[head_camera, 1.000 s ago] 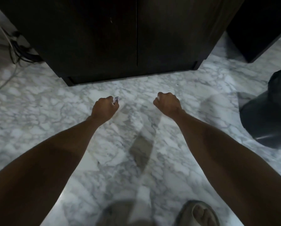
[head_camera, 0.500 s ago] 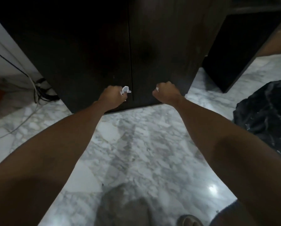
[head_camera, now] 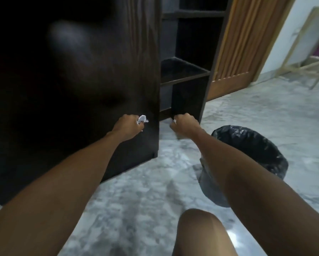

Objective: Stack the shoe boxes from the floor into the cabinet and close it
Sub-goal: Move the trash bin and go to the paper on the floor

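Observation:
The dark wooden cabinet (head_camera: 71, 80) fills the left half of the view, and its front looks closed. My left hand (head_camera: 127, 129) is in front of the cabinet's lower right part, shut on a crumpled white paper (head_camera: 143, 119). My right hand (head_camera: 185, 124) is a fist just right of the cabinet's corner, with a small white scrap (head_camera: 175, 122) showing at its fingers. No shoe boxes are in view.
A bin lined with a black bag (head_camera: 251, 148) stands on the marble floor (head_camera: 136, 191) under my right forearm. Behind it are a dark open shelf unit (head_camera: 188, 71) and a wooden door (head_camera: 243, 43). My knee (head_camera: 201, 233) is at the bottom.
The view has lifted and swung right, from the floor at the cabinet's base to its right side, the shelf unit and the bin. Both fists stay closed and have risen with it.

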